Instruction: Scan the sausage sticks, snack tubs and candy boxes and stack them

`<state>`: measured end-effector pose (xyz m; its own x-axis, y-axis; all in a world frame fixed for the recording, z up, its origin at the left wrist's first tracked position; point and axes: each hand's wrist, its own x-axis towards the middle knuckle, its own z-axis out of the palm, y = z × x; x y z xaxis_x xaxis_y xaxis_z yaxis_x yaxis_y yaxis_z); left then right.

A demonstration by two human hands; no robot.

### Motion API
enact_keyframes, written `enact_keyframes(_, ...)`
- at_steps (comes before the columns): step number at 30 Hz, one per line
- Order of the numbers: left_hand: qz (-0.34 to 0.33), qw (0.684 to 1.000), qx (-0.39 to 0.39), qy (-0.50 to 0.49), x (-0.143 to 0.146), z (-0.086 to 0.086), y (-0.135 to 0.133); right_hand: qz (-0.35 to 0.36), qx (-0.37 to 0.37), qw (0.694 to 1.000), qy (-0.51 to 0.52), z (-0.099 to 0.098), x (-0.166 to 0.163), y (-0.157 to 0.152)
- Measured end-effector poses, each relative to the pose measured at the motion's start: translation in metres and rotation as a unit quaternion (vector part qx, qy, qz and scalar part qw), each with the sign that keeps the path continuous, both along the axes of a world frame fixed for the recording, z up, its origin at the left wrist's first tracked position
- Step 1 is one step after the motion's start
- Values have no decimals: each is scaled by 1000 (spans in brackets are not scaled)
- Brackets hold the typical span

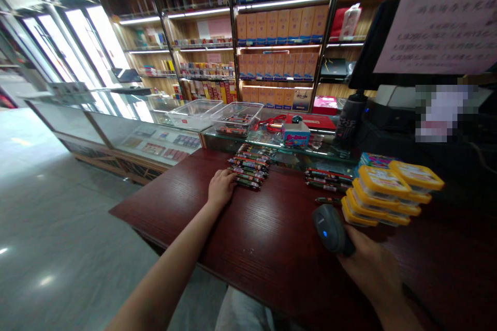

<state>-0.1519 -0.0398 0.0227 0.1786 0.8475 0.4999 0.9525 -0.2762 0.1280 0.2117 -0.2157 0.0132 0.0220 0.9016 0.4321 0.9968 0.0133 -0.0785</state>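
My left hand (222, 187) rests on the dark red wooden counter, its fingers curled closed at the left end of a slim wrapped stick in a stack of such sticks (250, 168). The exact kind of stick is too blurred to tell. In my right hand (370, 258) is a dark barcode scanner (328, 230) with a blue light, its head tilted over the counter. Beyond the scanner lies a second group of slim wrapped sticks (328, 178). Yellow-lidded plastic boxes (382, 183) stand stacked just past my right hand.
A glass display case (155, 147) extends left. Clear plastic trays (236, 114) and a small blue-and-pink box (295, 135) sit on the glass behind the counter (256, 248). A monitor (373, 46) with a pink paper sign stands right. Shelves of boxed goods (281, 26) line the back.
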Motion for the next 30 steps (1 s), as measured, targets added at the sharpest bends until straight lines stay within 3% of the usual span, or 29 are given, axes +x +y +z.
enact_keyframes(6, -20, 1000, 3, 2, 7, 3, -7, -4, -62, 998, 4, 5, -3, -1)
enact_keyframes(10, -57, 998, 9, -1, 30, 6, -10, -27, -97, 994, 30, 10, -5, -1)
enact_keyframes(16, -179, 983, -22, -30, 104, 2, -18, -56, -154, 985, 59, 16, -7, 2)
enact_keyframes(21, -310, 944, -106, -33, 179, 1, -16, -77, -165, 982, 57, 19, -7, 3)
enact_keyframes(26, -310, 934, -165, -71, 235, -5, -3, -80, -169, 981, 50, 20, -5, 4)
enact_keyframes(30, -306, 930, -176, -101, 254, -14, 3, -89, -183, 978, 46, 20, -5, 5)
